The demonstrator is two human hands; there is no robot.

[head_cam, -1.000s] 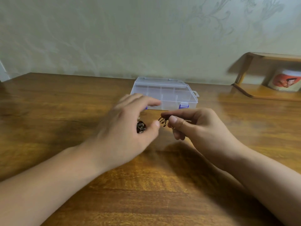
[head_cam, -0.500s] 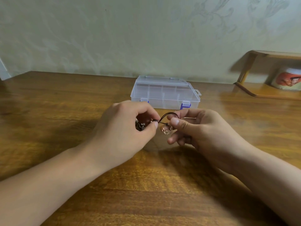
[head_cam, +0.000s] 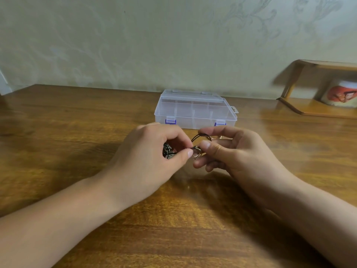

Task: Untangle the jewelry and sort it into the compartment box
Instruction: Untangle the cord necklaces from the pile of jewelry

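Note:
A tangle of jewelry (head_cam: pixel 196 149) hangs between my two hands just above the wooden table (head_cam: pixel 58 132): a black cord loop, a small metal ring and a dark metal charm (head_cam: pixel 167 150). My left hand (head_cam: pixel 154 159) pinches the cord near the ring, with the charm tucked under its fingers. My right hand (head_cam: pixel 231 151) pinches the ring end between thumb and forefinger, and a thin gold-coloured piece shows behind its fingers. The clear compartment box (head_cam: pixel 195 110) with purple latches sits shut on the table just beyond my hands.
A wooden shelf (head_cam: pixel 318 109) stands at the back right with a white mug (head_cam: pixel 341 92) under it. A pale patterned wall rises behind the table's far edge.
My left hand went from open beside the charm to pinching the cord. Both hands drew together on the tangle, and the cord loop and ring came into sight between them.

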